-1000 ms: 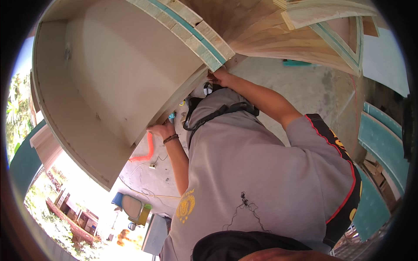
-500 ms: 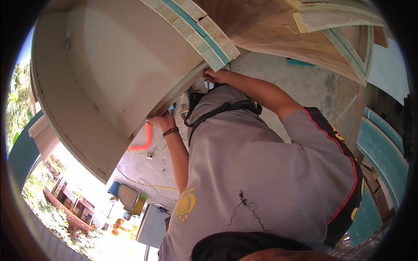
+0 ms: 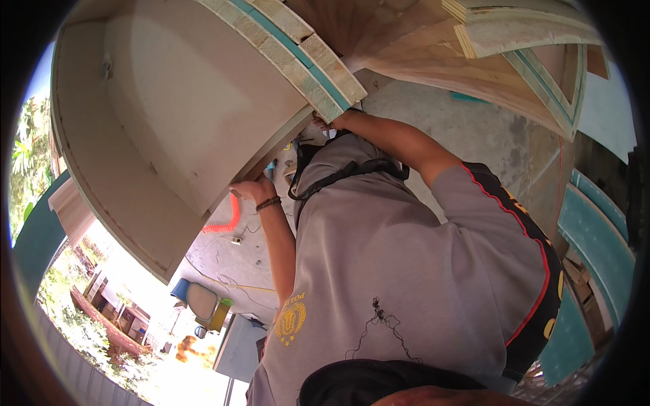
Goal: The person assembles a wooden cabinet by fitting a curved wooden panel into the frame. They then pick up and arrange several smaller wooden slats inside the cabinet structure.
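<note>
Head view. Item, principal: one large beige curved piece (image 3: 196, 88) with a raised rim, which filled the upper left and lay directly before the person, its near edge running slantwise past both hands. Along its upper right side ran a layered strip (image 3: 281, 53) in cream and teal.

Item: left hand (image 3: 253, 189), dark bracelet (image 3: 269, 203) at the wrist; it touched the lower part of the near edge. Its fingers were partly hidden by that edge, and how far they were closed could not be told.

Item: right hand (image 3: 334, 122), at the upper end of the same edge, just beside the end of the strip and partly covered by it. Whether its fingers were wide, narrow or gripping could not be told.

Surroundings: one wood-grained panel (image 3: 406, 57), top centre to right; pale layered boards (image 3: 528, 32), upper right; teal curved panels (image 3: 596, 220), far right; one orange-red coiled hose (image 3: 234, 218), near and below the left hand, over a grey concrete floor (image 3: 501, 128); one chair (image 3: 202, 302), lower left. Wearer's clothing: grey shirt (image 3: 406, 271), black strap (image 3: 352, 172) across it.
</note>
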A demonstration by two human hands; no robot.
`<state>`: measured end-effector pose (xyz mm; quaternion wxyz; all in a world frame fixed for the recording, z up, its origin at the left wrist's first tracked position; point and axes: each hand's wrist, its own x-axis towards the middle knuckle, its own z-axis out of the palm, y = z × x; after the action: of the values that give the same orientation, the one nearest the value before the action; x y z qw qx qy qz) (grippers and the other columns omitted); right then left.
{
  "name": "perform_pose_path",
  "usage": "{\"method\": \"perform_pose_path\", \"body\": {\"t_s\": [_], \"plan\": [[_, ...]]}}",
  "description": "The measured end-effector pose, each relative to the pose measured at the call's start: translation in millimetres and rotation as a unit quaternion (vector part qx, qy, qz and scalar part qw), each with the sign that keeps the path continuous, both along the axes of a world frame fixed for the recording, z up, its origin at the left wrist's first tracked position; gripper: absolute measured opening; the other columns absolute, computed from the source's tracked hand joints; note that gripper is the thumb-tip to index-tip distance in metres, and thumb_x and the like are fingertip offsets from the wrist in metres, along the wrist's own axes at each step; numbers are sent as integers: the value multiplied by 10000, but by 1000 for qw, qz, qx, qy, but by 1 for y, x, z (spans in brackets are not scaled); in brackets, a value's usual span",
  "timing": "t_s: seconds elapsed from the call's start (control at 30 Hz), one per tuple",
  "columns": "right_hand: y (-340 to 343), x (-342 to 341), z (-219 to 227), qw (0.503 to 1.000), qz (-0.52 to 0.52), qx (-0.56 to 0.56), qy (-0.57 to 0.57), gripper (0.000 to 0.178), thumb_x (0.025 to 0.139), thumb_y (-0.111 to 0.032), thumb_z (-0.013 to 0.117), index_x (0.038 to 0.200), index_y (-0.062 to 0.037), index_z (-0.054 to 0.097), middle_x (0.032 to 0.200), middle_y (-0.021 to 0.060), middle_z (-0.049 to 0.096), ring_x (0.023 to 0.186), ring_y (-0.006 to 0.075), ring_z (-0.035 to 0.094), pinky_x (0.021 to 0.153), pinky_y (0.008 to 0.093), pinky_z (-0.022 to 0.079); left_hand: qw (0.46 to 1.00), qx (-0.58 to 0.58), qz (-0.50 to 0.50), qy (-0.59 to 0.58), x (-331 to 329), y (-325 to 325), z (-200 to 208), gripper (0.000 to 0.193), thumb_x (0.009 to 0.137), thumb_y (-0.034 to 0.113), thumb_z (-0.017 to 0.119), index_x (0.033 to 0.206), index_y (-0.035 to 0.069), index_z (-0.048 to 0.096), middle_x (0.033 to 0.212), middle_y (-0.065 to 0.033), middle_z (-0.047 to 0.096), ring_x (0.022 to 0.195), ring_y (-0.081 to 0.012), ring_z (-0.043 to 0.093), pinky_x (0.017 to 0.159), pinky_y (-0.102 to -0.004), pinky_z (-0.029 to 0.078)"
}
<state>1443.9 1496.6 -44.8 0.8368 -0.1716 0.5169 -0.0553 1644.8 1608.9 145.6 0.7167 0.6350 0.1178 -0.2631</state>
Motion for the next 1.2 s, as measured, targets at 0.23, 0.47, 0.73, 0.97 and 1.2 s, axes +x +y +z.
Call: {"method": "perform_pose_path", "body": {"t_s": [0.23, 0.47, 0.73, 0.97, 1.2], "plan": [[-3, 12, 20, 999, 25, -1, 24, 116, 867, -203, 562, 846, -106, 622, 732, 39, 669, 550, 151, 610, 569, 364, 512, 1000, 8, 4, -15, 8, 12, -12, 601, 973, 555, 301, 1383, 119, 360, 1397, -122, 423, 1256, -329, 455, 1031, -521, 420], [-5, 11, -16, 993, 110, -8, 33, 125, 871, -181, 527, 852, -101, 621, 736, 56, 670, 509, 151, 598, 492, 341, 497, 997, 33, 67, 0, -1, -3, 0, 614, 963, 509, 433, 1392, 94, 288, 1378, -123, 429, 1215, -333, 482, 995, -512, 450], [-15, -44, 13, 844, 310, -427, 94, 263, 844, -209, 549, 1046, -115, 689, 845, 114, 687, 623, 200, 629, 589, 354, 512, 996, 47, 49, -51, 2, 11, -11, 568, 967, 459, 480, 1333, 55, 321, 1364, -120, 435, 1220, -280, 474, 992, -448, 459], [-34, -111, -19, 780, 366, -425, 277, 336, 830, -235, 530, 1039, -16, 675, 1002, 201, 661, 898, 315, 621, 795, 421, 490, 984, 100, -13, -148, 21, 37, -50, 591, 977, 448, 471, 1314, 1, 279, 1334, -152, 446, 1130, -271, 532, 942, -403, 498], [-39, -165, -41, 791, 338, -349, 372, 408, 812, -232, 508, 1068, 56, 644, 1116, 267, 629, 1075, 397, 602, 931, 462, 468, 972, 147, 38, -181, 14, 37, -54, 524, 980, 444, 464, 1180, -40, 476, 1121, -143, 567, 983, -246, 575, 841, -392, 487]]}}
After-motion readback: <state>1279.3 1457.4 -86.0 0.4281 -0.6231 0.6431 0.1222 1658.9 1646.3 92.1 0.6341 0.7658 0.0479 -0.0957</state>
